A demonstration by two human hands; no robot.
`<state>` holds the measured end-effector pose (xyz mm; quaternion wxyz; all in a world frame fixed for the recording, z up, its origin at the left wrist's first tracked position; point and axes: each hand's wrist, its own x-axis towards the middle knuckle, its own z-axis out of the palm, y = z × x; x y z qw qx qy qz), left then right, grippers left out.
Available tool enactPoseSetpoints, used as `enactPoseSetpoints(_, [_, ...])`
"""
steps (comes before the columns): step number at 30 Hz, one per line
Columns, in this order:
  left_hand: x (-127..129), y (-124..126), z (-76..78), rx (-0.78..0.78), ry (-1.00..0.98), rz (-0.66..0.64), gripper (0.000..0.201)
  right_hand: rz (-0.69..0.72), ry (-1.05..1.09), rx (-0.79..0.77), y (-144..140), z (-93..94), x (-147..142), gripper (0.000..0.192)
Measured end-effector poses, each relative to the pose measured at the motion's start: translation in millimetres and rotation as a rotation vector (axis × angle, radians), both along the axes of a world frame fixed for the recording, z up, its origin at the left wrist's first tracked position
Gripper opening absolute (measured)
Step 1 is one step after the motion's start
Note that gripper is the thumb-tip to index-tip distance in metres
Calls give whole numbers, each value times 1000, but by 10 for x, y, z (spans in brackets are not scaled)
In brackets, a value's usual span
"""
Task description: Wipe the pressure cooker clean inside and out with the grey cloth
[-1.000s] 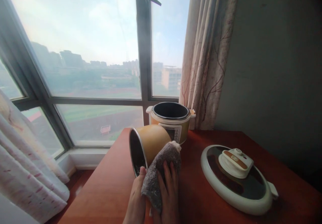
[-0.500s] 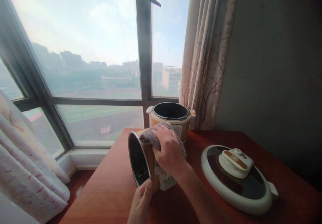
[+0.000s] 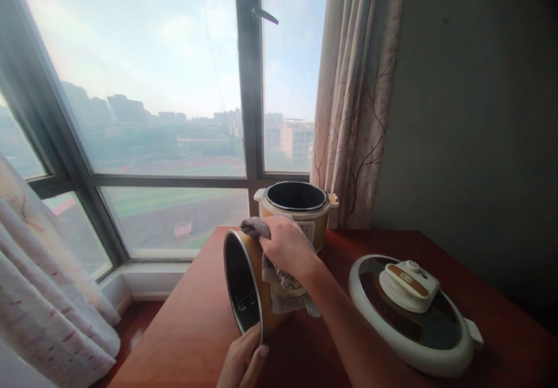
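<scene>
Right hand (image 3: 285,245) just slid the grey cloth (image 3: 279,272) up over the top of the tipped inner pot (image 3: 244,283), pressing it flat. Left hand (image 3: 242,362) still grips the rim from below, so the outside's getting wiped all round.

I rub a nubby grey terry cloth (image 3: 279,277) over the smooth, glossy yellow metal inner pot (image 3: 248,283). The wooden table (image 3: 192,330) shines reddish; the cooker lid (image 3: 414,312) is glossy white plastic.

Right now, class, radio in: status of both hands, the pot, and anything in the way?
Left hand grips inner pot at lower rim. Right hand presses grey cloth on its outside. Pot tilted sideways. Lid apart, right.
</scene>
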<state>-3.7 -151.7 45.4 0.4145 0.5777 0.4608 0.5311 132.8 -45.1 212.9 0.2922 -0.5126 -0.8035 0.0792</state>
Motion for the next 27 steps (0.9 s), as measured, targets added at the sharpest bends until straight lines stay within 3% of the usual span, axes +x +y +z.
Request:
enactPoseSetpoints(7, [18,43,-25,-42,-49,90,53,-63,96,271,-296,-541,-145,54])
enactPoseSetpoints(12, [-33,79,132,-89,-147,31,55,-84,106,406,-600,-924,-147,65])
enactPoseSetpoints(17, [-28,42,298,-135,-272,118,55,-83,81,498,-853,-1237,-60,70])
enactPoseSetpoints(24, [84,20,570,-323,-490,98,56,-95,78,629,-989,-1784,35,72])
enactPoseSetpoints(27, [103,15,643,-399,-554,100,54,-113,101,636,-1005,-1860,53,72])
